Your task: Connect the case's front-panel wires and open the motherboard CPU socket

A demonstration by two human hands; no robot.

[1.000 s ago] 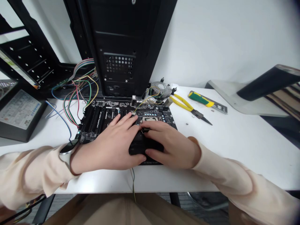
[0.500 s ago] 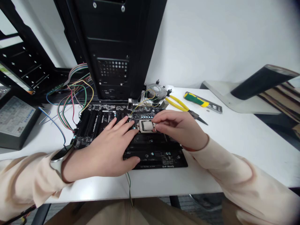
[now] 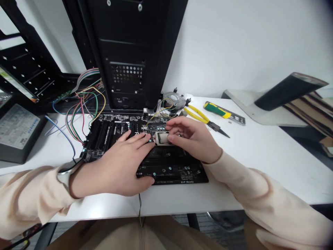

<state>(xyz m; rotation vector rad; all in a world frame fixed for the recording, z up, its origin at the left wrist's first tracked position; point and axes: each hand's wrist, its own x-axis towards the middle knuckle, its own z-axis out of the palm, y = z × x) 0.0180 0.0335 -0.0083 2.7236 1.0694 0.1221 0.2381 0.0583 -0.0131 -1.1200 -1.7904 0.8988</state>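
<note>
A black motherboard (image 3: 171, 173) lies flat on the white desk in front of me. My left hand (image 3: 125, 156) rests across its middle, fingers spread and palm down. The CPU socket (image 3: 159, 139), a pale metal frame around a processor, sits just right of my left fingertips. Over the socket's right side hovers my right hand (image 3: 192, 139), fingers curved and apart, the thumb tip over the processor's edge. I see nothing between the right thumb and fingers. Part of the socket's right side is hidden behind that hand.
A black computer case (image 3: 130, 45) stands behind the board, with coloured wires (image 3: 83, 100) at its left. A power supply (image 3: 18, 128) sits far left. A cooling fan (image 3: 173, 100), yellow-handled pliers (image 3: 197, 114), a green-yellow screwdriver (image 3: 217, 109) and a monitor stand (image 3: 265, 107) are at the right.
My right hand has opened from a pinch at the socket's right edge, its thumb shifting left over the processor. My left hand stays on the board. The view has shifted slightly.
</note>
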